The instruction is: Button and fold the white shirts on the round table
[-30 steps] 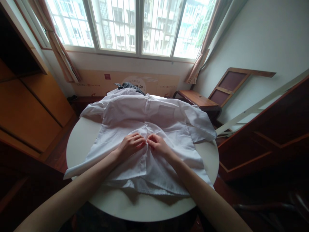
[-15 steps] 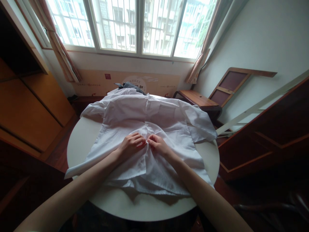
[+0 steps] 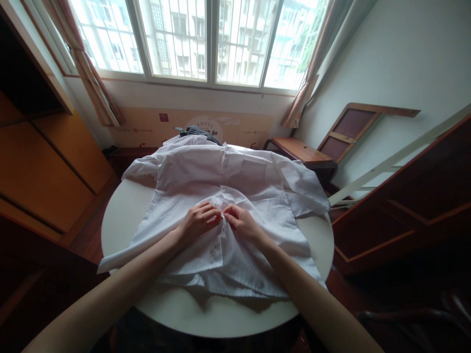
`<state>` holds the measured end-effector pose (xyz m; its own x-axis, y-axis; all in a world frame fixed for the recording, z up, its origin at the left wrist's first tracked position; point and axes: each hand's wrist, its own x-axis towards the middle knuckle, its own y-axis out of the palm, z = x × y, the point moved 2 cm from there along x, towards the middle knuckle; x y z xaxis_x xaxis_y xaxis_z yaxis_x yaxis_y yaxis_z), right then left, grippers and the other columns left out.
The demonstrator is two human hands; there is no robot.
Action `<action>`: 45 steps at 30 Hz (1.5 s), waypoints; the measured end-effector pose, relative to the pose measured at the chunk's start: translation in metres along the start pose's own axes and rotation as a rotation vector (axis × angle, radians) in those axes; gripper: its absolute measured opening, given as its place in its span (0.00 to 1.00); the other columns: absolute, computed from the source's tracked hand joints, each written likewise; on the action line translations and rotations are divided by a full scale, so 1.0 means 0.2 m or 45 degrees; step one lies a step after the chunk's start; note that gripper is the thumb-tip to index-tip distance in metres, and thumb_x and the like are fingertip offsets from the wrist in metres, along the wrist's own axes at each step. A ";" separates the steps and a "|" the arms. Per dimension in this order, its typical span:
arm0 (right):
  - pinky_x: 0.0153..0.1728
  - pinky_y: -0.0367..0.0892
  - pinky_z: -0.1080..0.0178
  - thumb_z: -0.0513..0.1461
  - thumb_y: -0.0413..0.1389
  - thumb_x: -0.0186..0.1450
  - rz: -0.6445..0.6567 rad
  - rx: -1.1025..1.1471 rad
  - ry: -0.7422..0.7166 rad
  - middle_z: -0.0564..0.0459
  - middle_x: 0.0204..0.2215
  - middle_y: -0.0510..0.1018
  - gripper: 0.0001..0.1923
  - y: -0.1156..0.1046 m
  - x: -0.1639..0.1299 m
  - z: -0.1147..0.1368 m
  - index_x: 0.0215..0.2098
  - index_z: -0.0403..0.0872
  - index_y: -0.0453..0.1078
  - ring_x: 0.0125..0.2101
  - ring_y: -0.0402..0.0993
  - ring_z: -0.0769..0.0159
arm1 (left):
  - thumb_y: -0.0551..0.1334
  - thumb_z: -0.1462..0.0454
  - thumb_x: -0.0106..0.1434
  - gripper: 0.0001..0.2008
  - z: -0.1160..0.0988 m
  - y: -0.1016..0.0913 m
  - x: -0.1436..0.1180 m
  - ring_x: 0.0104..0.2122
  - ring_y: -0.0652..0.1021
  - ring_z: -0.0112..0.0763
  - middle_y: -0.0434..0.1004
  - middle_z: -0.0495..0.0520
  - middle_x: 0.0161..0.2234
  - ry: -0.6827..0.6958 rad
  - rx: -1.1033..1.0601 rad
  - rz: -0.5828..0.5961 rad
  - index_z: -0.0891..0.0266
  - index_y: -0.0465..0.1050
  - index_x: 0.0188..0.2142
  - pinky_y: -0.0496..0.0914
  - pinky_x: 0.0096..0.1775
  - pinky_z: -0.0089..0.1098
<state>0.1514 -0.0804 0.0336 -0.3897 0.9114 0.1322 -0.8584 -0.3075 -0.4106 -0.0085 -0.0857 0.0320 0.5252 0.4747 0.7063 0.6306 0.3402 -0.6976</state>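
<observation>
A white button-up shirt (image 3: 191,171) lies spread over a round white table (image 3: 176,309), its hem toward me and its sleeves out to both sides. My left hand (image 3: 202,218) pinches the front placket from the left, below the middle of the shirt. Facing it, my right hand (image 3: 239,220) grips the same placket, thumb and fingertips pressed together. The fingertips of both hands nearly meet, and the cloth puckers between them. Just above them a small button (image 3: 222,189) shows on the placket. Whatever is right between the fingertips is too small to make out.
Dark striped cloth (image 3: 200,132) sits at the table's far edge. Beyond it is a printed cardboard panel (image 3: 147,122) under the window. A wooden chair (image 3: 305,149) stands at the back right, orange cabinets (image 3: 44,166) at left, a dark wooden panel (image 3: 412,211) at right.
Both hands stay at the same place on the placket, with only a very slight shift of the fingers. The shirt lies as before.
</observation>
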 end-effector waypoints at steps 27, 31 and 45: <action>0.32 0.59 0.64 0.39 0.46 0.61 -0.115 -0.185 -0.047 0.53 0.26 0.71 0.06 0.05 0.01 -0.05 0.28 0.47 0.62 0.28 0.66 0.67 | 0.56 0.67 0.57 0.04 0.01 0.01 0.01 0.28 0.70 0.25 0.70 0.51 0.29 -0.201 -0.224 0.200 0.62 0.69 0.30 0.65 0.31 0.26; 0.28 0.59 0.66 0.40 0.49 0.60 -0.180 -0.173 -0.046 0.55 0.23 0.69 0.06 0.02 -0.01 -0.01 0.27 0.46 0.63 0.25 0.64 0.69 | 0.56 0.70 0.53 0.04 0.04 0.04 -0.01 0.27 0.69 0.25 0.69 0.50 0.28 -0.227 -0.232 0.327 0.62 0.68 0.28 0.65 0.29 0.25; 0.23 0.53 0.69 0.52 0.58 0.52 0.777 -0.679 -0.250 0.57 0.18 0.70 0.18 0.07 -0.18 0.16 0.24 0.44 0.69 0.21 0.62 0.73 | 0.53 0.72 0.48 0.10 0.06 0.03 0.00 0.27 0.66 0.24 0.65 0.47 0.27 -0.417 -0.492 0.464 0.62 0.68 0.30 0.63 0.32 0.24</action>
<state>0.1422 -0.1260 0.0529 -0.8285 0.5475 -0.1176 -0.2237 -0.5161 -0.8268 -0.0111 -0.0739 0.0254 0.5817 0.7502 0.3143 0.6370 -0.1799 -0.7496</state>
